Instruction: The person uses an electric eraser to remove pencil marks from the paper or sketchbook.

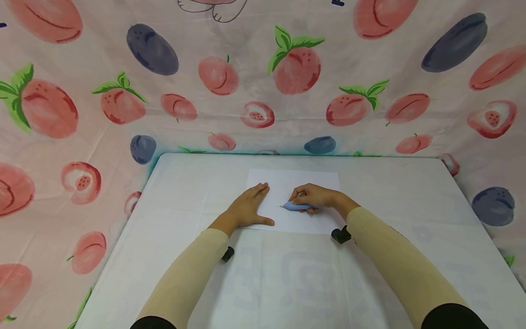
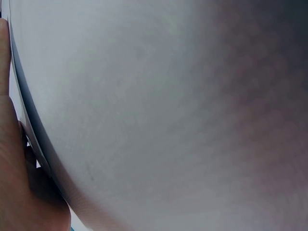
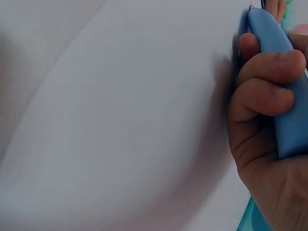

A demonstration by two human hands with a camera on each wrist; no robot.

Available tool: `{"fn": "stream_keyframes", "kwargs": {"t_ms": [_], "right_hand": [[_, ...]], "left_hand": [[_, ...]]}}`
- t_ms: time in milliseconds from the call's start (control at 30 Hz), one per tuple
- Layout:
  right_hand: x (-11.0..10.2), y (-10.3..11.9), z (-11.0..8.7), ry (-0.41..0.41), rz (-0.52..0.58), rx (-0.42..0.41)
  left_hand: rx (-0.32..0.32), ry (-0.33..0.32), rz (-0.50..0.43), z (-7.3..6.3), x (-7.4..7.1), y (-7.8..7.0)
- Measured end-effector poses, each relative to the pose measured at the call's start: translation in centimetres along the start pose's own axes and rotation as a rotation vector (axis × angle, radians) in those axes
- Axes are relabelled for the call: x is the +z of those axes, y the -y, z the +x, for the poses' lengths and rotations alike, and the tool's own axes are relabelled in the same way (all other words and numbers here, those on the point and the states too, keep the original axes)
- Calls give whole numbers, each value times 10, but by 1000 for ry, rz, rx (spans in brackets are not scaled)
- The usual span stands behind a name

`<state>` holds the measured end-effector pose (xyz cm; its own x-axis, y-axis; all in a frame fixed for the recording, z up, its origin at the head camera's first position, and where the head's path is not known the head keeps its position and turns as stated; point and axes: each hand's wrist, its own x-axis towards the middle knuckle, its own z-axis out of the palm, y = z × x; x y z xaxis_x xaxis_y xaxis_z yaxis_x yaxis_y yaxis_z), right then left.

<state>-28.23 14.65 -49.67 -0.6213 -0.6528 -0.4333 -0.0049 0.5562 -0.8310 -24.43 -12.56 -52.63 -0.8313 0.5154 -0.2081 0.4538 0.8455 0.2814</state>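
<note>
A white sheet of paper point(image 1: 293, 178) lies on the white-covered table. My left hand point(image 1: 248, 208) rests flat on its left part, thumb spread away from the straight fingers. In the left wrist view only an edge of that hand point(image 2: 17, 178) shows. My right hand point(image 1: 318, 196) grips a light blue, thick-bodied, pen-shaped tool point(image 1: 297, 206) low over the sheet. Its thin tip points left, toward the left hand, beside a short fine line on the paper. The right wrist view shows fingers point(image 3: 262, 98) curled round the blue body point(image 3: 291, 122); its exact kind I cannot tell.
The white table cover point(image 1: 304, 283) spreads around the sheet, with faint print showing through. Behind and beside the table hangs a pink cloth point(image 1: 242, 41) printed with fruit. A small black device point(image 1: 341, 235) sits at the right wrist, another point(image 1: 228, 254) at the left.
</note>
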Motion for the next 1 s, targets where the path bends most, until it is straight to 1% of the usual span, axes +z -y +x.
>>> {"fn": "stream_keyframes", "kwargs": {"t_ms": [300, 500, 833, 1000], "right_hand": [[1, 1, -1, -8, 6, -4], [1, 1, -2, -16, 14, 17], [-3, -1, 0, 30, 47, 51], [-4, -1, 2, 34, 54, 68]], "left_hand": [[-3, -11, -3, 0, 2, 1], [-9, -8, 0, 1, 2, 1], [-7, -4, 14, 1, 2, 0], [-3, -7, 20, 2, 3, 1]]}}
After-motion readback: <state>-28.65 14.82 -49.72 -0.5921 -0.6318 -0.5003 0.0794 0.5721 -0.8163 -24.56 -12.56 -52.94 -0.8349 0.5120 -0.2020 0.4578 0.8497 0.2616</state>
